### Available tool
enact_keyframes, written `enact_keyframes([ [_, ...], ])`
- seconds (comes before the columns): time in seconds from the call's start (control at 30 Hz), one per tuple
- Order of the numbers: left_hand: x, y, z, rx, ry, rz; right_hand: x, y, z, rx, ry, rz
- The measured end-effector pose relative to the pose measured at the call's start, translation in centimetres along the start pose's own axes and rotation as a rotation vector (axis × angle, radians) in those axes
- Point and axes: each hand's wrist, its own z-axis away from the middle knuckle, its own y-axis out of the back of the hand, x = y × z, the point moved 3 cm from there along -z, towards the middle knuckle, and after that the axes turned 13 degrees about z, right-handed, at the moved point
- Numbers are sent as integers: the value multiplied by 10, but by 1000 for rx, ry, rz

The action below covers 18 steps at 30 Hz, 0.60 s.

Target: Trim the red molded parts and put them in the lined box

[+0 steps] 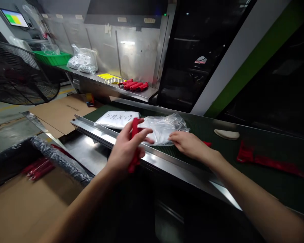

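My left hand (126, 145) is wrapped round a long red part (135, 135), held upright over the metal edge of the green belt (201, 125). My right hand (183, 141) has its fingertips pressed together at the right edge of a clear plastic bag (159, 130) lying on the belt. Left of that bag is a white packet (116, 118) with handwriting on it. Another red part (268, 161) lies on the belt at the right, and a pale curved piece (226, 134) is behind it.
Several red parts (134, 85) and a yellow sheet (107, 77) lie on the metal shelf behind. A black-lined box (63, 163) with red parts is at the lower left. A fan (17, 74) stands at the far left, near a green bin (52, 59).
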Motion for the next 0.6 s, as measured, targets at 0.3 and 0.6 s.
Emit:
enact_keyframes([
  [0.3,-59,49,119,251,430,312,3,-37,-52,-111,-72,74],
  [0.6,-75,21,138,93,509,410,-15,-43,-77,-61,9,-15],
])
